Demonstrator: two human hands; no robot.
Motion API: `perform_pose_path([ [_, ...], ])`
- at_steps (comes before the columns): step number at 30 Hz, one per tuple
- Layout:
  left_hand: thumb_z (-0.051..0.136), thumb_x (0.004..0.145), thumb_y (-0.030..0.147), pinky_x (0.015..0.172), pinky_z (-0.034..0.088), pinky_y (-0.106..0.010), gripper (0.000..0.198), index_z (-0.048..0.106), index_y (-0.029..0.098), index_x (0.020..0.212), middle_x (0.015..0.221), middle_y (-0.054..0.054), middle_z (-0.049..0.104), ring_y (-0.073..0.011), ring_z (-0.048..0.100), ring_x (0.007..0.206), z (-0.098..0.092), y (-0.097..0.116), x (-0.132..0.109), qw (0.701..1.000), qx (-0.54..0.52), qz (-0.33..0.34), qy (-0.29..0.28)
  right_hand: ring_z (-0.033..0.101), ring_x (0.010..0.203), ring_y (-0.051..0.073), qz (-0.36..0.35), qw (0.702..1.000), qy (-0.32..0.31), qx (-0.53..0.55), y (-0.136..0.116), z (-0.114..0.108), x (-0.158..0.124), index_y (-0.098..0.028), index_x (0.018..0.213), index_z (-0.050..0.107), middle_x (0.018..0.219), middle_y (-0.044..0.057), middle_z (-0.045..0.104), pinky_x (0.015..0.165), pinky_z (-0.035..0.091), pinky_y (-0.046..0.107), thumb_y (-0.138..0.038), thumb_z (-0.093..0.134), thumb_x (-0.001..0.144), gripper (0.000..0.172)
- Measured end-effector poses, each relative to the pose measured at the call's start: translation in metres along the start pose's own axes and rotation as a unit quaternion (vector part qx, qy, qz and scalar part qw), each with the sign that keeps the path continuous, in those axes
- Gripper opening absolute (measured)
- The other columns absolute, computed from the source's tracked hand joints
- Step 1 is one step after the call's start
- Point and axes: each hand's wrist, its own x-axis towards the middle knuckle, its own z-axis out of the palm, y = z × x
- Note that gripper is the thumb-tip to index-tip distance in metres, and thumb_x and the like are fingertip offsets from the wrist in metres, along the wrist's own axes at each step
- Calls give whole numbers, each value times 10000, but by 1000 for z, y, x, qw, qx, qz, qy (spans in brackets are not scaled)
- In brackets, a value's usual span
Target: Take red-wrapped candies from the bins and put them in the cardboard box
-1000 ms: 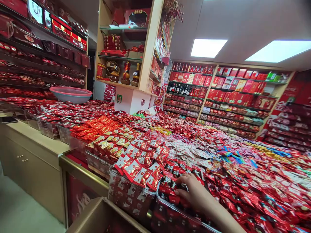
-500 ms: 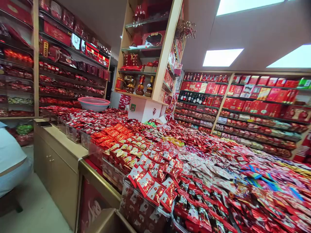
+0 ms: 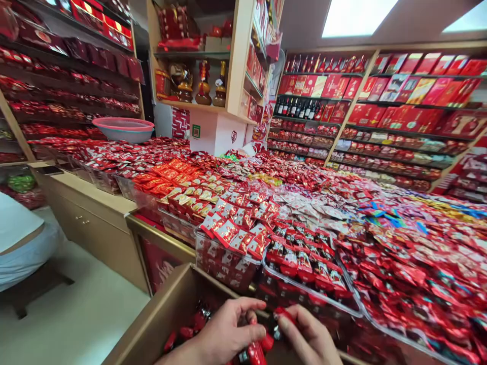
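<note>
Head view: my left hand (image 3: pixel 228 327) and right hand (image 3: pixel 312 337), out of sight half a second ago, are now at lower centre, so the work sits at the carton (image 3: pixel 154 314)
Bare floor (image 3: pixel 87 299): open room at lower left
Carton: top open, left wall well clear of my fingers, red packets (image 3: pixel 201 319) inside
Left hand: half curled, thumb and forefinger apart, packets against it; whether gripped, I can't tell
Right hand: thumb and forefinger pinching a small red packet (image 3: pixel 280 315)
Clear tub (image 3: pixel 315 292): rim just beyond, limiting room rightward
</note>
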Motion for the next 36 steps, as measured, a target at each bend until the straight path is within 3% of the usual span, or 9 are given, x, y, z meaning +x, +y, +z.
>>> perform_pose_path([
  [5, 700, 636, 327, 614, 418, -233, 369, 639, 109, 927, 698, -19, 664, -137, 583, 639, 7, 7, -3, 995, -82, -29, -43, 462, 483, 107, 58, 986, 88, 132, -9, -10, -1, -174, 605, 511, 509, -40, 478, 489, 373, 220, -469, 572, 709, 319],
  [12, 651, 702, 316, 627, 398, -209, 210, 685, 117, 759, 681, -3, 644, -121, 533, 642, 19, 13, -3, 996, -62, 54, -29, 450, 534, 94, 40, 989, 31, 138, -1, -10, -3, -178, 630, 523, 566, -38, 478, 516, 400, 200, -403, 545, 762, 262],
  [16, 654, 707, 317, 588, 370, -188, 194, 628, 126, 713, 626, 33, 580, -92, 485, 601, 18, 8, 3, 995, -64, 70, 19, 556, 588, 121, -96, 994, 50, 33, 5, -9, -9, -225, 812, 631, 732, 12, 621, 539, 470, 211, -283, 536, 787, 114],
  [18, 687, 679, 312, 582, 365, -179, 208, 599, 131, 735, 634, 40, 572, -78, 481, 591, 15, 5, 4, 991, -123, 39, 15, 616, 729, 162, -203, 976, 73, -33, 7, -8, -12, -265, 941, 635, 890, 46, 656, 642, 508, 244, -210, 532, 787, 194],
  [20, 713, 657, 293, 602, 385, -190, 251, 597, 132, 812, 686, 19, 595, -81, 520, 610, 10, 3, 3, 979, -201, -23, -40, 612, 876, 184, -269, 956, 94, -74, 9, -6, -15, -293, 1007, 614, 990, 59, 642, 739, 506, 265, -149, 523, 782, 282],
  [24, 702, 678, 260, 624, 417, -208, 316, 609, 129, 950, 767, -31, 629, -107, 586, 651, 4, 5, -3, 947, -278, -80, -137, 590, 943, 177, -289, 948, 52, -121, 8, -6, -14, -278, 1041, 578, 1063, 79, 589, 769, 502, 253, -95, 508, 761, 342],
  [28, 681, 696, 259, 641, 427, -221, 329, 620, 129, 992, 784, -38, 648, -122, 582, 672, 6, 10, -4, 964, -239, -38, -110, 543, 1036, 231, -291, 936, -66, -186, 3, -8, -12, -229, 993, 597, 1149, 120, 532, 835, 483, 292, -214, 564, 741, 254],
  [33, 648, 708, 284, 718, 415, -247, 277, 649, 121, 932, 761, -22, 644, -153, 556, 737, 12, 15, -5, 990, -112, 11, -83, 573, 957, 213, -217, 967, 12, -135, 3, -2, -14, -231, 1143, 473, 1116, 125, 544, 787, 498, 291, -305, 553, 771, 388],
  [36, 611, 720, 309, 642, 386, -220, 220, 660, 130, 838, 702, 9, 577, -140, 493, 679, 14, 18, -9, 995, 52, 33, -74, 612, 778, 163, -200, 973, -15, -117, 2, -2, -10, -220, 1076, 512, 883, 74, 629, 672, 513, 243, -275, 517, 801, 280],
])
